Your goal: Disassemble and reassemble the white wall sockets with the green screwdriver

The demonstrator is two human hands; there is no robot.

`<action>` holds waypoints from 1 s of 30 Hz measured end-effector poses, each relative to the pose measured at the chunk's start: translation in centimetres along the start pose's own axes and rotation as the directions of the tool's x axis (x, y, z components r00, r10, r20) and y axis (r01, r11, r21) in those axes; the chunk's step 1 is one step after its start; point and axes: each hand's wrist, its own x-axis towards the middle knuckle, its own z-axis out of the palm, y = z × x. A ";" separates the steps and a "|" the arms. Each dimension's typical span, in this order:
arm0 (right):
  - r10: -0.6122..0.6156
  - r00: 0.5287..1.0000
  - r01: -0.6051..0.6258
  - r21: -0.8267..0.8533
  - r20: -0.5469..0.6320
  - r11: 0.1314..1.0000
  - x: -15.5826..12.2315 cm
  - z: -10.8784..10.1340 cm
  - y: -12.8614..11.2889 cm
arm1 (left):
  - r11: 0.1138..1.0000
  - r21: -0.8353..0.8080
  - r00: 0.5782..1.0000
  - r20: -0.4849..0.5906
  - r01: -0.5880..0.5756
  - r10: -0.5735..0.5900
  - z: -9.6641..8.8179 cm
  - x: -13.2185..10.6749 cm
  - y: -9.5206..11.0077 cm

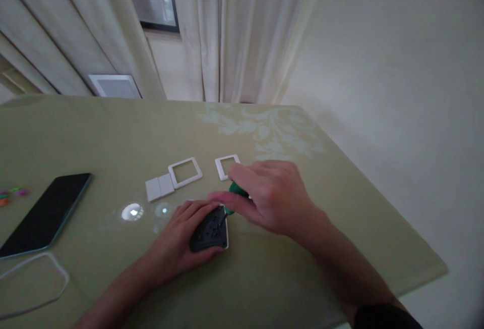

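The olive-clothed table (340, 228) fills the lower view. A black phone (47, 214) lies at nine o'clock from the hands. The right hand (268, 195) has its fingers closed around a green-handled screwdriver (237, 190), whose tip meets the dark switch module (209, 230) near the table's middle. The left hand (181, 238) grips that module from its eight o'clock side, fingers curled over the edges. A white square frame (185, 171) lies at eleven o'clock, a second frame (223, 165) at twelve, partly behind the right hand. Two white rocker plates (159, 187) touch each other at ten o'clock.
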 end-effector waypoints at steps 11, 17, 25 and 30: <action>-0.029 0.998 0.029 -0.006 0.061 1.000 0.3 -0.1 0.0 | 1.000 0.009 1.000 0.012 0.026 -0.026 0.3 0.1 -0.4; 0.008 1.000 -0.006 -0.070 0.028 0.998 0.3 -0.1 -0.2 | 1.000 0.001 1.000 0.004 0.014 -0.014 0.2 0.1 -0.3; -0.052 0.996 0.047 0.069 0.076 0.997 0.4 0.2 -0.4 | 1.000 -0.016 1.000 0.001 0.024 -0.024 0.0 0.1 0.0; -0.058 0.997 0.051 0.135 0.050 0.990 0.3 0.2 -0.6 | 1.000 0.004 1.000 0.025 0.019 -0.019 0.0 0.1 -0.1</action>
